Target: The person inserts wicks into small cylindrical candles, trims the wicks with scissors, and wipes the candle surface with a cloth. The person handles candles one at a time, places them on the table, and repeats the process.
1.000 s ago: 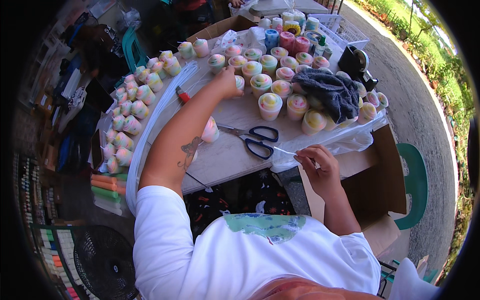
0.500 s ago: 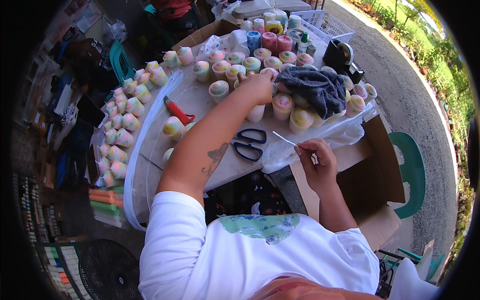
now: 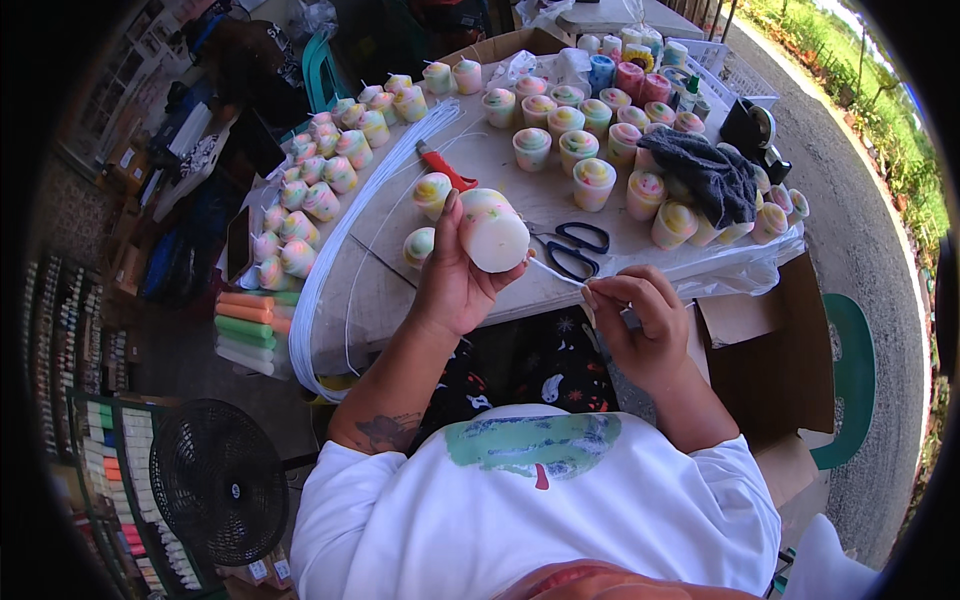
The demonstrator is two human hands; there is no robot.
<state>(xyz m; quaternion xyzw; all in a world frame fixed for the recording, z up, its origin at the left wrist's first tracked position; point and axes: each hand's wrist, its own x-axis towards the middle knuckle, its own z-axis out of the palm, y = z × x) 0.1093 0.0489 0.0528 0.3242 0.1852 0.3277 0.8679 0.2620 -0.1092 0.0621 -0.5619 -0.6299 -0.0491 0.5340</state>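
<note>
The swirled candle [image 3: 487, 212] is sitting in the left hand [image 3: 457, 290], above the table's near edge and in front of the person's chest. It is lying tipped over, its long axis running from the round base, which is facing back toward the person, to a far end that is pointing away and hiding from view. The left hand's fingers are grasping it around the side, the thumb showing on its left and fingertips curling beneath its right. The right hand [image 3: 645, 325] is standing to the right of the candle and a little closer to the body, its fingers pinching a thin white stick [image 3: 560, 275]. That stick is slanting up and leftward, its free end pointing at the candle's lower right side, by the left fingertips; whether it is touching them or the wax, I cannot tell.

The candle is showing a flat, plain whitish base, with patches of pink, yellow and green mottling the side above it.

Just beyond it, two similar candles [image 3: 431, 195] are standing to the left, and scissors with dark blue handles [image 3: 552, 243] are lying to the right. A red-handled cutter [image 3: 446, 165] is resting farther off, next to a long bundle of white strands [image 3: 400, 145] that is curving along the left of the table [image 3: 490, 152]. Rows of cup-shaped candles [image 3: 578, 152] are filling the far side, a dark cloth [image 3: 705, 180] is covering some of them, and an open cardboard box [image 3: 775, 345] is standing at the right.
</note>
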